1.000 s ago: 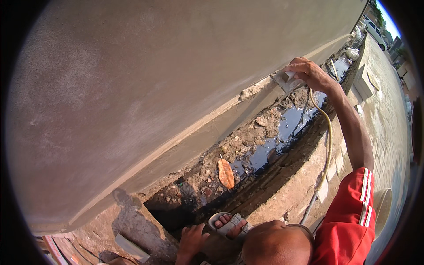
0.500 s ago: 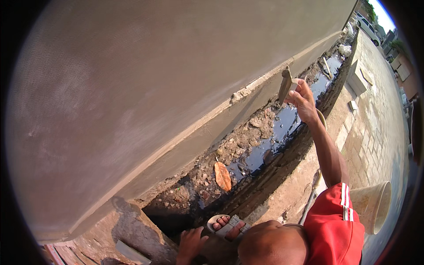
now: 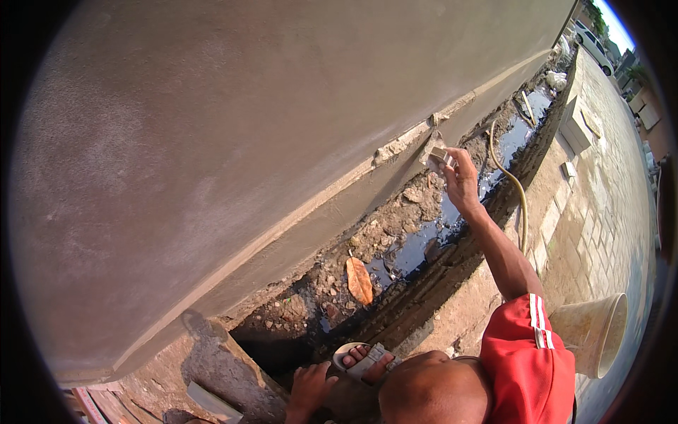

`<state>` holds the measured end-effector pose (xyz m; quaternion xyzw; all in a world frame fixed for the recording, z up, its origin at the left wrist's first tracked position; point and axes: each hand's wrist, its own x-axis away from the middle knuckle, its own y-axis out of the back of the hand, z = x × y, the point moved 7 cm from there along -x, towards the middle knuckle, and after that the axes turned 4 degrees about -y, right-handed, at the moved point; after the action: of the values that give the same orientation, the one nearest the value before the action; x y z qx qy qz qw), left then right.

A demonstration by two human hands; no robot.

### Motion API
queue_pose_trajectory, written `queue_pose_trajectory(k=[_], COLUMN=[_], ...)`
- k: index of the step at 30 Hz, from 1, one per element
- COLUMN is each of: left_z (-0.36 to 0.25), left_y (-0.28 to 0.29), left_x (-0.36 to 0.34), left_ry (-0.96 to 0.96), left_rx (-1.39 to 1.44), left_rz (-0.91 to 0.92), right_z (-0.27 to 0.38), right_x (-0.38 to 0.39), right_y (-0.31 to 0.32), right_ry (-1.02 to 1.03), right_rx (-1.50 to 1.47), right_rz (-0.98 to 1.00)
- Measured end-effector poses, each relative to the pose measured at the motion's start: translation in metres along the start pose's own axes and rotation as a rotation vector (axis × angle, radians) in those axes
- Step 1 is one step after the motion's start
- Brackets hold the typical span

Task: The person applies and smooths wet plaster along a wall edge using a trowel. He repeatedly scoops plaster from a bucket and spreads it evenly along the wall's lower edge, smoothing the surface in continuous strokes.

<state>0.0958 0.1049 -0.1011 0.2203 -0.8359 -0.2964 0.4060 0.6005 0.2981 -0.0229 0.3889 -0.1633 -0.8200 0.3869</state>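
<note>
"What can't you see from your end?"
"The right hand's (image 3: 461, 182) fingers cover part of the flat tool's (image 3: 443, 154) grip, and I can't judge whether its blade touches the wall (image 3: 233, 162)."
"And the left hand (image 3: 309, 385)?"
"Its palm is hidden from me, so what lies beneath I can't say. Just right of those fingers, the head (image 3: 434, 389) covers part of the sandalled foot (image 3: 358, 355)."
"Anything farther?"
"Below and right of the gripping fingers, the sleeve (image 3: 526, 353) hides some of the bucket (image 3: 579, 325). Far beyond them, the car (image 3: 595, 46) is too small for detail."
</note>
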Motion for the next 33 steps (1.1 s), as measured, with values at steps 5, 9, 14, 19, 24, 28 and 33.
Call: queue_pose_trajectory(k=[5,9,14,19,24,28,33], left_z=[0.003,0.000,-0.002,0.004,0.002,0.001,0.000], left_y=[-0.001,0.001,0.000,-0.001,0.001,-0.002,0.003], left_x=[0.004,0.002,-0.001,0.007,0.011,0.008,0.012], left_ry=[0.010,0.006,-0.006,0.024,0.007,-0.022,-0.038], left_rx=[-0.006,-0.006,-0.005,-0.012,-0.016,-0.034,-0.038], left_rz=[-0.037,-0.043,-0.033,-0.037,-0.032,-0.025,-0.069], right_z=[0.038,0.080,0.089,0.094,0.126,0.166,0.173], right_x=[0.000,-0.033,-0.062,-0.062,-0.048,-0.029,-0.019], right_y=[0.057,0.079,0.065,0.047,0.034,0.019,0.016], right_ry=[0.080,0.058,0.078,0.039,0.035,0.070,-0.109], right_rx=[0.083,0.178,0.316,0.281,0.223,0.135,-0.184], right_rz=[-0.051,-0.026,0.061,0.111,0.233,0.345,0.429])
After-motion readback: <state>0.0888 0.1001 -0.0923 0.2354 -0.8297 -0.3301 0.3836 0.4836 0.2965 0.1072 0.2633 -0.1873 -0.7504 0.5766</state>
